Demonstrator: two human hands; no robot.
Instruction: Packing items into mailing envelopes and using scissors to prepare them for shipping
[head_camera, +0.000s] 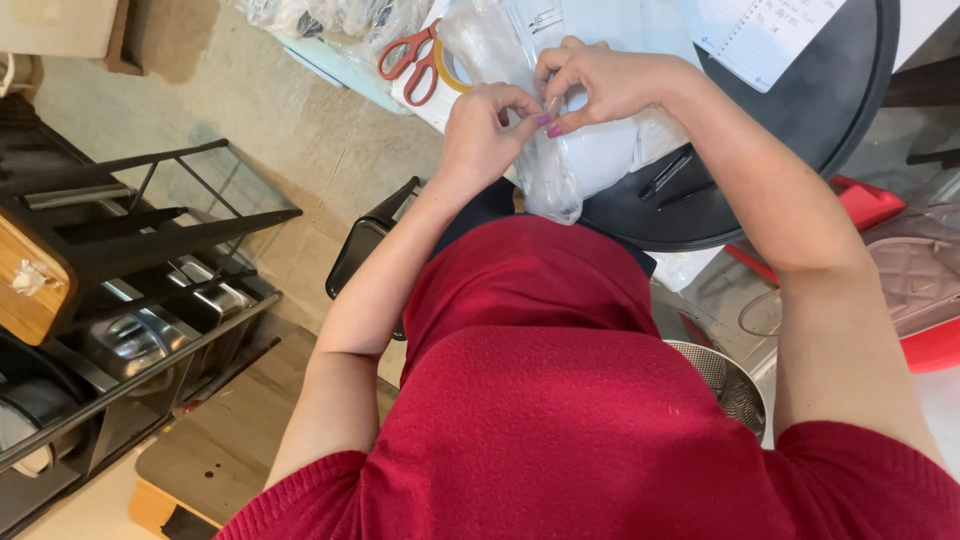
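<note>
Here, both hands: left (485, 130) | right (600, 80) | apparently pinching clear plastic bag (550, 180)

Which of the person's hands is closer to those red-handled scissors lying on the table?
Left. The left hand pinches the clear plastic bag just below and right of the scissors. The right hand holds the same bag farther to the right, beyond the left one.

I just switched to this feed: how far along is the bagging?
Done: a pale folded item already sits inside the clear plastic bag on the round black table. In hand: left hand and right hand pinch the bag's edge together. Left: the scissors and tape roll lie untouched beside it.
</note>
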